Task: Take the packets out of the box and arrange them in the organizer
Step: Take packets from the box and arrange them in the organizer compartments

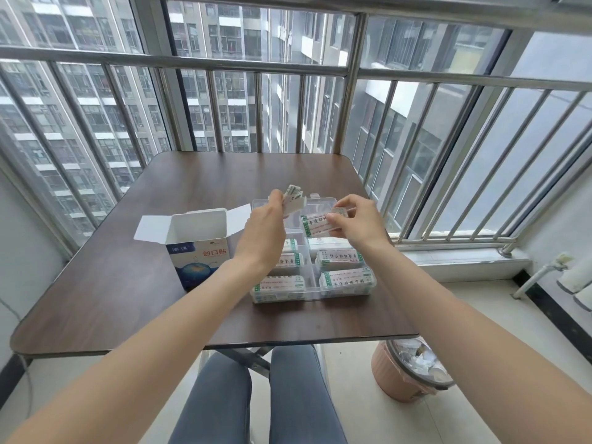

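Behind the left hand (266, 224), organizer (339, 291) compartments lie hidden.

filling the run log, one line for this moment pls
left hand: holds packets | right hand: packet over organizer far right cell | box: open

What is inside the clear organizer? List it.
The clear organizer holds white packets with green print in its near and middle compartments. The left hand and right hand cover much of the far compartments.
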Demonstrator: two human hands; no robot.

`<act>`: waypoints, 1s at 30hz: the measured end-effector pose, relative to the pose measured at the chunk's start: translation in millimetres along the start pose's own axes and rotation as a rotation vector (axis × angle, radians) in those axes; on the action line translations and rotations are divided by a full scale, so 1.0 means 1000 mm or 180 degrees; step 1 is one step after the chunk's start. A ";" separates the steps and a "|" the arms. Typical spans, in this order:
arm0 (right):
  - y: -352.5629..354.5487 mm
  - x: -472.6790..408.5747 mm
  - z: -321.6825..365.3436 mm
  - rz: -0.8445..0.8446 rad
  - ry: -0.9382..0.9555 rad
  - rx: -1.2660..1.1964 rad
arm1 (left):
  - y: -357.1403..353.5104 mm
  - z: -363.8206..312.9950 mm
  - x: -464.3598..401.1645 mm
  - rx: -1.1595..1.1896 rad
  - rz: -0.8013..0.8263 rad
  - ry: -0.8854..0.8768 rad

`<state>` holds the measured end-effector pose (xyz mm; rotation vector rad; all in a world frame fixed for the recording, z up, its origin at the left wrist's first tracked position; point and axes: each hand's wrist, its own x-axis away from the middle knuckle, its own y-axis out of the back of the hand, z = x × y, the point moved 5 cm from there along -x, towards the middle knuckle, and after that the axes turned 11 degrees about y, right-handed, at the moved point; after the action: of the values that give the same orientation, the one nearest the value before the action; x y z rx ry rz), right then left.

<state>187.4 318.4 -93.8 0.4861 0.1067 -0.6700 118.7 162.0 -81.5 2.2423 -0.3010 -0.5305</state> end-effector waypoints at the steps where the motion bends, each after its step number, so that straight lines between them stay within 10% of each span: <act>1: -0.006 -0.002 0.002 0.0030 0.0000 0.0057 | 0.000 0.003 -0.001 0.0022 0.0040 0.0035; 30: -0.083 -0.012 0.008 0.1267 0.0165 0.1453 | 0.003 0.032 -0.003 0.0536 0.0440 0.0166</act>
<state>126.3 265.7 -116.8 0.9355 -0.0972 -0.2853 101.4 140.2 -98.0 2.3718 -0.4857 -0.3850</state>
